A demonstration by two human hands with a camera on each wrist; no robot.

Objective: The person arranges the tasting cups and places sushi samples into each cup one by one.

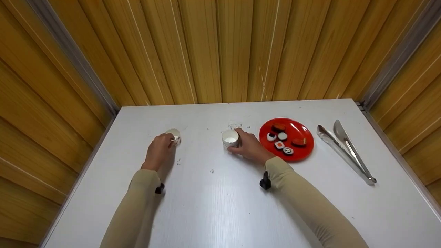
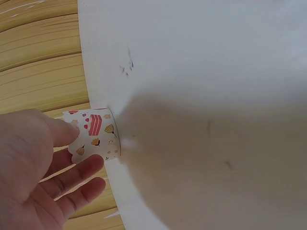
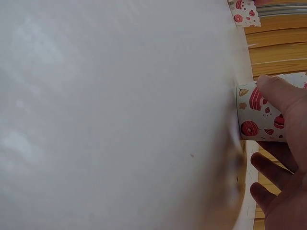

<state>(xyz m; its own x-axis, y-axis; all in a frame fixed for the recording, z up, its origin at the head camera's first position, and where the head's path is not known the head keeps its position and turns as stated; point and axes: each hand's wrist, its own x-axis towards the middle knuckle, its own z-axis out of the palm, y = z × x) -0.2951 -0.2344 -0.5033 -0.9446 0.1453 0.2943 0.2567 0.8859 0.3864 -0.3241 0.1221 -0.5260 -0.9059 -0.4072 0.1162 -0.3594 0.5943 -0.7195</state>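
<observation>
1. Wood-grain panels (image 1: 200, 51) stand at 12 o'clock behind the white table (image 1: 206, 213); clock positions follow the head view.
2. Step in hand, as judged: positioning two patterned cups. From table centre, the left cup (image 2: 98, 132) is at 10 o'clock and the right cup (image 1: 230, 135) at 12 o'clock. Both are upright and apart.
3. Next move probably calls for light, even pressure; thin walls may buckle.
4. Left grip (image 1: 159, 148): pinched on the left cup near its rim. Cup lies at the grip's 2 o'clock.
5. Right grip (image 1: 249, 146): clamped on the right cup's side. Cup lies at the grip's 10 o'clock.
6. Red plate (image 1: 305, 127) with sushi pieces (image 1: 279, 145): 2 o'clock from table centre. Tongs (image 1: 356, 153): 3 o'clock.
</observation>
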